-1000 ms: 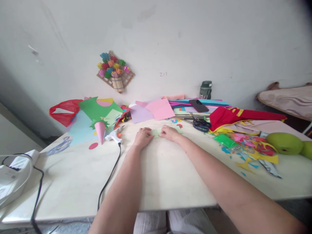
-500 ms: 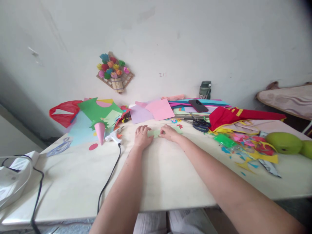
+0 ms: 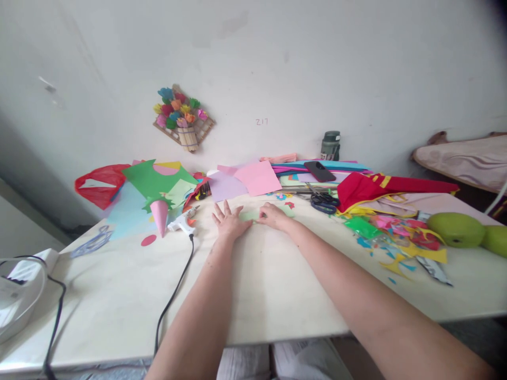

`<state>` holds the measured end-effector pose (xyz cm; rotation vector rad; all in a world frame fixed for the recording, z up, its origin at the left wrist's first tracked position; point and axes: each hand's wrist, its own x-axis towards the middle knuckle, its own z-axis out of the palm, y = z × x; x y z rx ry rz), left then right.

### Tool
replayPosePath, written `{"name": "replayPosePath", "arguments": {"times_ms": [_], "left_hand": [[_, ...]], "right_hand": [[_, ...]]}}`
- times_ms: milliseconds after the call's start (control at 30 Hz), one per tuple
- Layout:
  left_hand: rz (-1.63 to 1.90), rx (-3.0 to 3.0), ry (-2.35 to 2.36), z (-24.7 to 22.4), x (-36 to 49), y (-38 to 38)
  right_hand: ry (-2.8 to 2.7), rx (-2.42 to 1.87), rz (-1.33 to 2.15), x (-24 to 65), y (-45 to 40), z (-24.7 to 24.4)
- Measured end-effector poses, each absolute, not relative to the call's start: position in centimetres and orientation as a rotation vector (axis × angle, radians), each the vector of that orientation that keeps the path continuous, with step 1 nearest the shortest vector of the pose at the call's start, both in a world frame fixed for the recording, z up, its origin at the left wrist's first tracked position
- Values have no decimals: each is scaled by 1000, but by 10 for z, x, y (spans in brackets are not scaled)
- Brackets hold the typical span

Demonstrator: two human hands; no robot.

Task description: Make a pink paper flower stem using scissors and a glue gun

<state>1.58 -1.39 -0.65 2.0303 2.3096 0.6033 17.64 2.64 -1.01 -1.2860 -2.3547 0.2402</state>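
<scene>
A strip of light green paper [image 3: 249, 216] lies on the table between my hands, and part of it is hidden under them. My left hand [image 3: 231, 224] rests at the strip's left end with its fingers spread and the thumb pointing toward the paper. My right hand [image 3: 275, 217] is closed, its fingertips pinching at the front edge of the strip. Left of my left hand sits a white glue gun [image 3: 183, 224], and beyond it stands a pink paper cone [image 3: 159, 215] with a green fringed top.
A red paper circle [image 3: 149, 240] and the glue gun's black cord [image 3: 174, 295] lie to the left. Scissors [image 3: 325, 201], a phone [image 3: 320, 171] and a red cloth [image 3: 380, 186] are at right, with paper scraps [image 3: 398, 264] and green fruit [image 3: 455, 230]. Pink paper [image 3: 259, 178] lies behind.
My left hand's fingers have spread apart, and its thumb still lies by the paper. My right hand keeps its pinch at nearly the same spot. The view has shifted slightly.
</scene>
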Motion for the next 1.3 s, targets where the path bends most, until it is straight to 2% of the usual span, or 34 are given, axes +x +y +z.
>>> {"name": "replayPosePath", "arguments": {"times_ms": [367,567,733,1000,1300], "left_hand": [[521,1918,2304,-5,4,-15],[507,1869,2285,-4,6,-13],[569,1852,2249,-1,5,-16],[684,2059,1927,14,-20,-33],[890,2112,1750,6,-27,-29]], "right_hand": [[-2339,-1292,239,177,19,-2],[-2326,-1091,176,162,6,1],[-2307,-1082,353,150,9,-9],[-2298,-1027,374,156,20,-14],[-2335,-987,398,165,21,-11]]}}
